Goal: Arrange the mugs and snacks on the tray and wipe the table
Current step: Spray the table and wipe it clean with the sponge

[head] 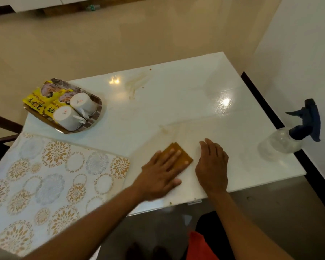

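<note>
My left hand presses flat on a folded orange-brown cloth near the front edge of the white table. Just right of the cloth, my right hand rests flat on the tabletop with straight fingers. At the far left stands a patterned tray. Two white mugs lie upside down on it beside yellow snack packets. Brownish smears mark the table beyond the cloth.
A clear spray bottle with a dark blue trigger head stands at the table's right edge. A floral placemat covers the near left part. A white wall runs along the right, and dark chair parts show at the left.
</note>
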